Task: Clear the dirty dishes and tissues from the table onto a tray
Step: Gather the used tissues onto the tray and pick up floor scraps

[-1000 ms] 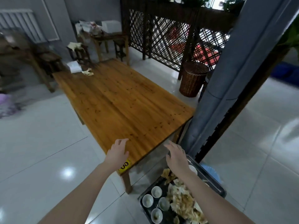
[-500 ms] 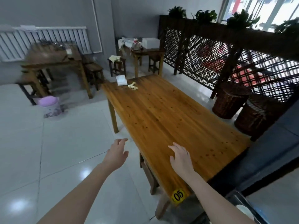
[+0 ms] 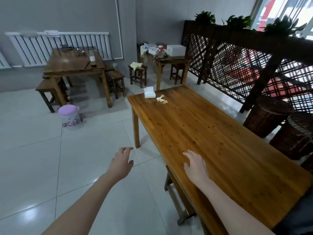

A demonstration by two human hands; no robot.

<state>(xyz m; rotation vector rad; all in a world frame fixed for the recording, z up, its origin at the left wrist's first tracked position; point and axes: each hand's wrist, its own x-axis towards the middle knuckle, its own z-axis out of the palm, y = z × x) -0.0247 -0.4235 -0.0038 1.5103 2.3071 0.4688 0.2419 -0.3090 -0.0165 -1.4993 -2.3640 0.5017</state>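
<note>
The person stands at the near end of a long wooden table (image 3: 211, 141) with both arms out in front, and both hands hold nothing. The left hand (image 3: 121, 162) hangs over the floor just beside the table's edge, its fingers loose and a bit curled, the thumb apart. The right hand (image 3: 195, 165) is over the near part of the table top, palm down, fingers loose and a little spread. I cannot tell if it touches the wood or floats just above it. I think the hands are empty and loose like this because they are getting ready to pick something up. That something is a crumpled tissue (image 3: 162, 99) with yellow-brown marks, lying at the far end of the table, well apart from both hands. Just beside it stands a white tissue box (image 3: 149, 92) with a clean sheet poking out of the top. It looks like it belongs there and is likely not rubbish. To my eye the dirty tissue is the last thing to take from this table. The tray is not in sight, so I cannot say where it is. The person will likely have to walk along the table to reach the tissue. It looks soft and light, so a small pinch should lift it, though little bits could drop off.
</note>
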